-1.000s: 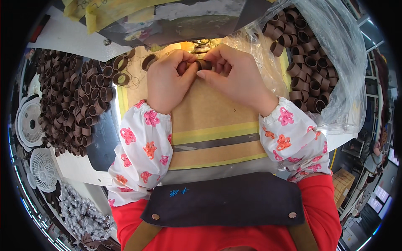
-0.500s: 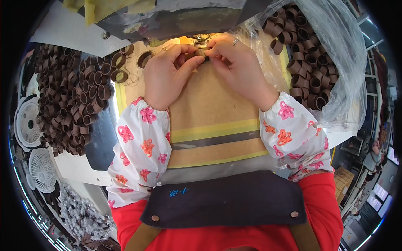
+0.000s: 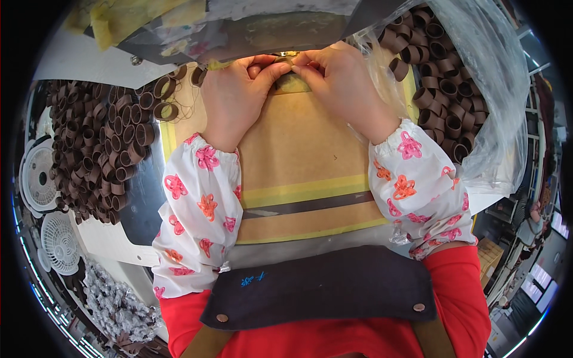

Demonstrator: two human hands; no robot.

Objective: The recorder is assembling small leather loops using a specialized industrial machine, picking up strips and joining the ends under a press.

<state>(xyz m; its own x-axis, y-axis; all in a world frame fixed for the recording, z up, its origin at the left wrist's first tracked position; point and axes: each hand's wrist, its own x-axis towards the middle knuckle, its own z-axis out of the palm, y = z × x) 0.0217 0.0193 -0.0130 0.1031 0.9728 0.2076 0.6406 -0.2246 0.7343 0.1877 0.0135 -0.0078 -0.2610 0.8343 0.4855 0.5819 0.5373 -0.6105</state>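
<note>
My left hand (image 3: 234, 98) and my right hand (image 3: 343, 83) meet under the lit head of a sewing machine (image 3: 256, 33). Thumbs and forefingers of both are pinched together at a brown band ring (image 3: 285, 60), of which only a sliver shows between the fingertips. The rest of it is hidden by my fingers and the machine. Beneath my hands lies a tan work board (image 3: 298, 137) with yellow and dark tape strips across it.
A big heap of brown band rings (image 3: 98, 149) lies to the left, a few of them close to my left wrist with loose thread. More brown rings (image 3: 444, 83) fill the right side beside clear plastic sheeting (image 3: 501, 119). White fans (image 3: 59, 241) stand at far left.
Both hands have shifted slightly farther away, closer under the machine. Less of the piece between my fingertips shows now. My head view has tilted a little.
</note>
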